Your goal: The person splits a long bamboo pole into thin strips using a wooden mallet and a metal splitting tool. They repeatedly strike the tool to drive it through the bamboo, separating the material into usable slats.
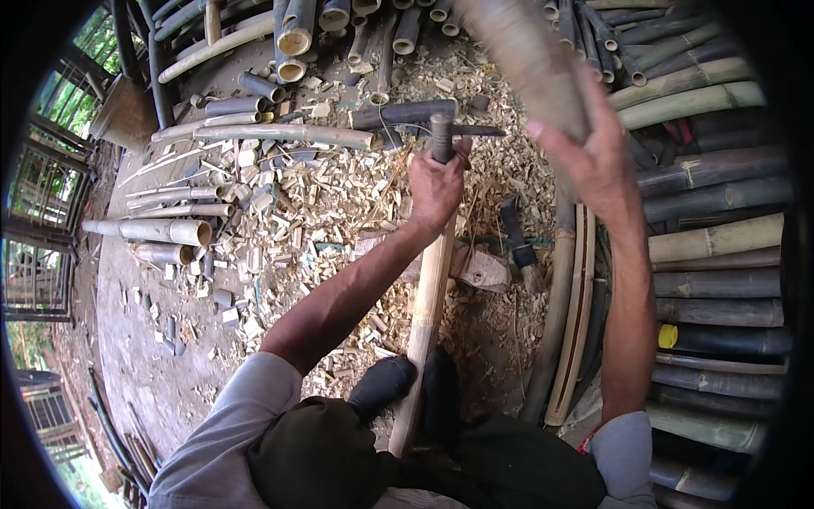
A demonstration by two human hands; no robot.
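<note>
My left hand [437, 187] is closed round a dark, round-ended tool handle [441, 140] that sticks up above the fist. Just under that hand, a pale bamboo pole [431, 293] slants down between my two dark shoes [381, 386]; how the tool meets the pole is hidden by the hand. Raised at the upper right, my right hand [593, 157] grips a thick wooden club [534, 64], smeared by motion. A dark flat bar [482, 131] shows beside the handle; I cannot tell whether it is joined to it.
Wood chips [314, 178] cover the ground. A dark-handled tool [517, 233] lies by a cut wood block [479, 269]. Bamboo poles [712, 242] are stacked along the right, with more cut bamboo [295, 41] at the back. Shorter bamboo pieces [153, 229] lie at the left.
</note>
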